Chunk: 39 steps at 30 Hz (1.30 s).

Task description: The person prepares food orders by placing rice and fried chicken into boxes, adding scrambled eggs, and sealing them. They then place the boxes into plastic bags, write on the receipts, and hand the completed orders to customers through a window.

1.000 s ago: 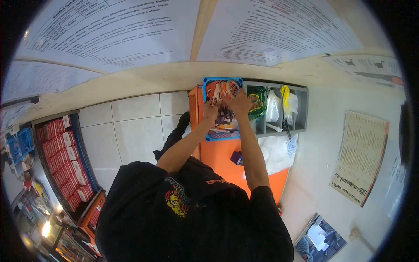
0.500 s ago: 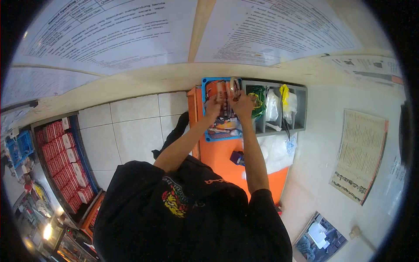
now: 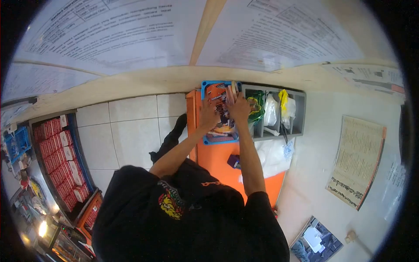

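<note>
A blue plastic basket [image 3: 221, 140] stands on the orange table, filled with orange printed packets [image 3: 215, 91] and other small items. My left hand [image 3: 210, 115] lies over the basket's left side, fingers spread on the packets. On the right side of the basket, my right hand [image 3: 239, 109] reaches forward with its fingers stretched out. Their tips touch pale, slim items [image 3: 232, 91] standing near the far right corner. What these items are is too small to tell. Both palms face down and hide part of the contents.
Right of the basket is a grey divided tray [image 3: 299, 112] with a green bag [image 3: 256, 109], white plastic bags [image 3: 271, 109] and a yellow bag [image 3: 284, 100]. A dark small box [image 3: 234, 161] and white plastic [image 3: 273, 155] lie on the orange table [image 3: 214, 159]. Red boxes [image 3: 61, 153] fill a rack at left.
My left hand has moved slightly down and left, its fingers spreading over the packets. The ring-shaped roll near my right hand now appears edge-on. The view has shifted slightly.
</note>
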Each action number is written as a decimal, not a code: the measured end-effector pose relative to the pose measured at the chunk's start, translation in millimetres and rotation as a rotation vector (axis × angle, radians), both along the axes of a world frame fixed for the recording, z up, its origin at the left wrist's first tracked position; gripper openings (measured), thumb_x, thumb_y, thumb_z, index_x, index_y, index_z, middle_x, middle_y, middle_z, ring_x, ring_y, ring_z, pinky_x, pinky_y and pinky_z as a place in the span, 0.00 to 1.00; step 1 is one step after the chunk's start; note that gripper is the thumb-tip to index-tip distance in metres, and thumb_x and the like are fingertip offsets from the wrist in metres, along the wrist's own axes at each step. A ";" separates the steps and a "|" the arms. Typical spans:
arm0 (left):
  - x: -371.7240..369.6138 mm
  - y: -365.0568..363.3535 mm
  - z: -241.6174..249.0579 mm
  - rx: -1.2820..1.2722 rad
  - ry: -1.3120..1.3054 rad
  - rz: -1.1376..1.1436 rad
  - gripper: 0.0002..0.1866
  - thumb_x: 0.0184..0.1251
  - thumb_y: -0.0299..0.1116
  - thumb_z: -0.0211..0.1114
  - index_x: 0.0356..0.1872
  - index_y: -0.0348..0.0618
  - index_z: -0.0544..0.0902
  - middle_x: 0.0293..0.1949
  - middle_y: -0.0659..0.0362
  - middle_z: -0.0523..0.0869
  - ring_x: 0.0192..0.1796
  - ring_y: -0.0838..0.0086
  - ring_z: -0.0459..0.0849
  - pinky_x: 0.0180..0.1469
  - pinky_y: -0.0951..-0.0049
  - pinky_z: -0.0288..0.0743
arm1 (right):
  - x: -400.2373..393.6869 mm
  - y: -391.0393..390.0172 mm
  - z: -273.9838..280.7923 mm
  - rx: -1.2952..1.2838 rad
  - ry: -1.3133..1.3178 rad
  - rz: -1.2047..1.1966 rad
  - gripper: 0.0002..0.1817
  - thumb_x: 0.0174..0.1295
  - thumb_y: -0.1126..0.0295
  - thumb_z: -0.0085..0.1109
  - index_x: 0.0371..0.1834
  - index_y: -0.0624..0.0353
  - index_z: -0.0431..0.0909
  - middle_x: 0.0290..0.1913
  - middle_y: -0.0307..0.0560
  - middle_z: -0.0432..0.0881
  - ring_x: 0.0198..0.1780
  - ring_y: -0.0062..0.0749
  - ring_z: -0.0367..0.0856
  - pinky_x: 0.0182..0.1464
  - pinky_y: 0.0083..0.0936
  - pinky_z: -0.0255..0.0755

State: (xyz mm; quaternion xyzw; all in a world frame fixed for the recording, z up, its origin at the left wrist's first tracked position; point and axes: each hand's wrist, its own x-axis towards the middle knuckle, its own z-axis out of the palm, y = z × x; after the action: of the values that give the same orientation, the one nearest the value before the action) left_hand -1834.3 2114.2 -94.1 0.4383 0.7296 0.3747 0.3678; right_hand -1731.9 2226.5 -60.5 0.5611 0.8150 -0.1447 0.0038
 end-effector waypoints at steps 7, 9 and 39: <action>-4.7 12.1 -14.7 -0.145 0.497 0.125 0.32 0.56 0.33 0.63 0.66 0.45 0.68 0.75 0.36 0.48 0.77 0.35 0.42 0.72 0.30 0.41 | 9.9 -5.7 0.4 0.102 0.099 0.020 0.36 0.46 0.52 0.74 0.53 0.62 0.69 0.39 0.61 0.83 0.43 0.60 0.83 0.45 0.51 0.76; -0.4 9.6 -15.8 -0.051 0.628 0.132 0.33 0.55 0.34 0.65 0.66 0.43 0.68 0.71 0.36 0.56 0.74 0.38 0.50 0.69 0.33 0.48 | 12.9 -1.7 -8.5 0.077 0.116 0.024 0.36 0.46 0.52 0.74 0.53 0.61 0.68 0.41 0.62 0.83 0.44 0.60 0.83 0.45 0.51 0.76; 94.8 13.9 16.2 0.371 -0.098 0.093 0.41 0.58 0.16 0.56 0.75 0.40 0.51 0.75 0.43 0.53 0.77 0.44 0.50 0.74 0.52 0.58 | 5.3 -10.7 49.6 0.091 0.633 -0.155 0.15 0.64 0.67 0.63 0.48 0.64 0.77 0.33 0.51 0.85 0.33 0.34 0.85 0.37 0.28 0.77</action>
State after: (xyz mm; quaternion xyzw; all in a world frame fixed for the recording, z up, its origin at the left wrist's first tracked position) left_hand -1739.5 2128.0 -77.8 0.4458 0.6485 0.5402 0.2981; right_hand -1726.6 2215.8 -10.9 0.5480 0.7363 -0.2753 -0.2859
